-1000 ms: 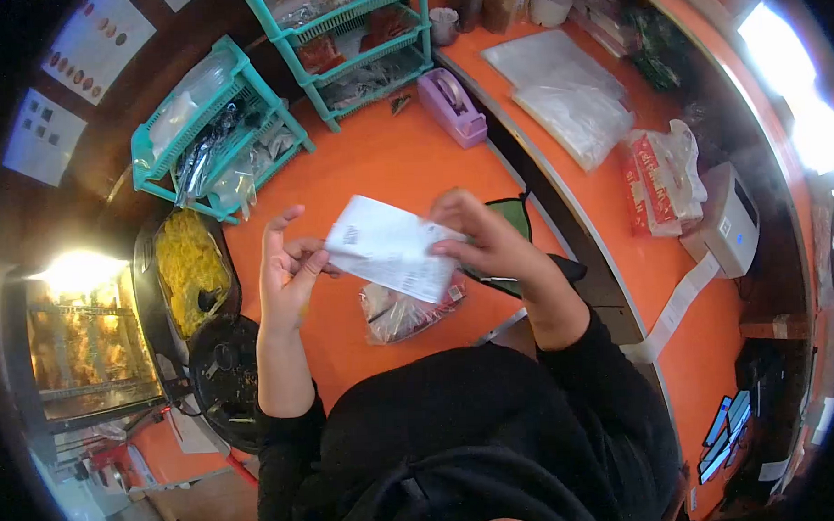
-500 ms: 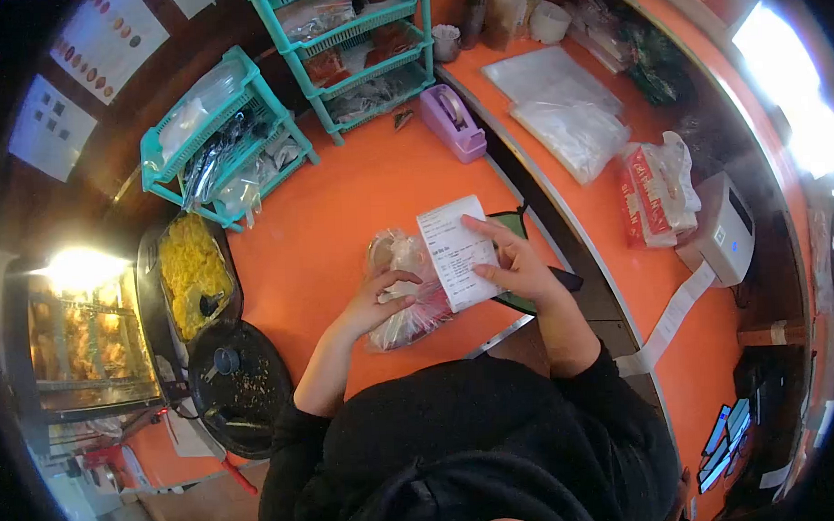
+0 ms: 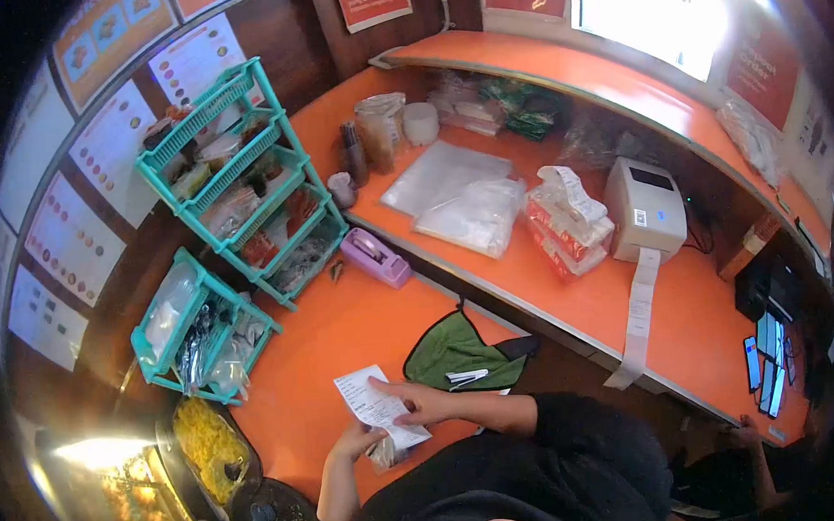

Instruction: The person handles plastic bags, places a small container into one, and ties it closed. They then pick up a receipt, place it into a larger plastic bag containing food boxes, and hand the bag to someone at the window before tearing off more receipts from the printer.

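Observation:
My right hand (image 3: 424, 404) pinches a printed white paper slip (image 3: 355, 392), thumb and fingers at its right edge. The print is too small to read. My left hand (image 3: 353, 441) is just below the slip's lower left side, fingers closed at the top of a clear plastic bag (image 3: 385, 454). The slip covers part of those fingers, and the bag's contents are mostly hidden. Beyond my right forearm lies a green cloth item with black edging (image 3: 452, 346), with a small black and white object (image 3: 467, 377) on it.
Teal basket racks (image 3: 241, 207) stand at the left, near a purple tape dispenser (image 3: 376, 258). Clear plastic bags (image 3: 471, 217), a red-and-white pack (image 3: 563, 232) and a label printer (image 3: 649, 206) occupy the raised counter. Yellow food fills a tray (image 3: 249, 450). Another person's hand (image 3: 744, 431) appears lower right.
The view has swung right and up, so more of the counter and wall shows. The slip stays in my right hand. My left hand's spread fingers have closed in at the bag.

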Tool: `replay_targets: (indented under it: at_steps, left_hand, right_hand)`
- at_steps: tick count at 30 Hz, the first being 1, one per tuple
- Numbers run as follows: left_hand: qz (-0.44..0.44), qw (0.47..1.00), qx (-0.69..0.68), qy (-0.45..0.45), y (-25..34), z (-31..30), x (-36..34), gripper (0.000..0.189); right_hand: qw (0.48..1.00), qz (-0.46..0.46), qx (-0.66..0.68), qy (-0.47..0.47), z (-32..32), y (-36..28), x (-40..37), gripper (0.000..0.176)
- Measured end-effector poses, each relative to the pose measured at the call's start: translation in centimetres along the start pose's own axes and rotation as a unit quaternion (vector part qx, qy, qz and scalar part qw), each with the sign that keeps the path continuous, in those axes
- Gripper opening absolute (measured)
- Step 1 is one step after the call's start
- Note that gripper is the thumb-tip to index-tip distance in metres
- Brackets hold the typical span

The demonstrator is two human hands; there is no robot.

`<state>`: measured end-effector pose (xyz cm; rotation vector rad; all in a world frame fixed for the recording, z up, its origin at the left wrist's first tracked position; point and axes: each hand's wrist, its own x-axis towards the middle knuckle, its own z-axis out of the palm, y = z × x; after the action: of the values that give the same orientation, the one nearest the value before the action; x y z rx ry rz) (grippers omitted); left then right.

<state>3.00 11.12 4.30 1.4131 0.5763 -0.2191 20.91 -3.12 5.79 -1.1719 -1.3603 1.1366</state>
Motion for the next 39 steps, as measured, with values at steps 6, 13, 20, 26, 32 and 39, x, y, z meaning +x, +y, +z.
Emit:
replay_targets:
  at_steps: [6, 13, 20, 26, 32, 39]
  left_hand:
    - [0.213, 0.927, -0.288, 0.109, 1.2, 3.2, 0.5, 0.064]
    - [0.319, 0.889, 0.103, 0.312, -1.3, 4.7, 1.2, 0.071]
    - [0.342, 0.821, 0.133, 0.437, -1.3, 5.4, 0.4, 0.056]
    - [0.33, 0.883, 0.116, 0.312, -1.2, 5.4, -0.8, 0.028]
    - [0.283, 0.892, 0.095, 0.339, 1.7, 7.3, -0.7, 0.026]
    - [0.279, 0.866, 0.2, 0.364, 1.0, 5.3, 0.4, 0.016]
  right_hand:
    - [0.97, -0.144, -0.173, 0.09, 0.3, 0.8, -0.6, 0.086]
    - [0.975, -0.076, -0.162, 0.129, -1.0, -1.4, -2.3, 0.075]
    - [0.869, 0.276, -0.41, 0.029, -7.5, 2.2, -8.5, 0.056]
    - [0.833, 0.262, -0.477, 0.102, -5.2, 7.2, -11.3, 0.059]
    - [0.818, 0.253, -0.511, 0.073, -5.7, 8.3, -8.9, 0.044]
    - [0.931, 0.087, -0.286, 0.208, -10.4, 9.9, -7.8, 0.04]
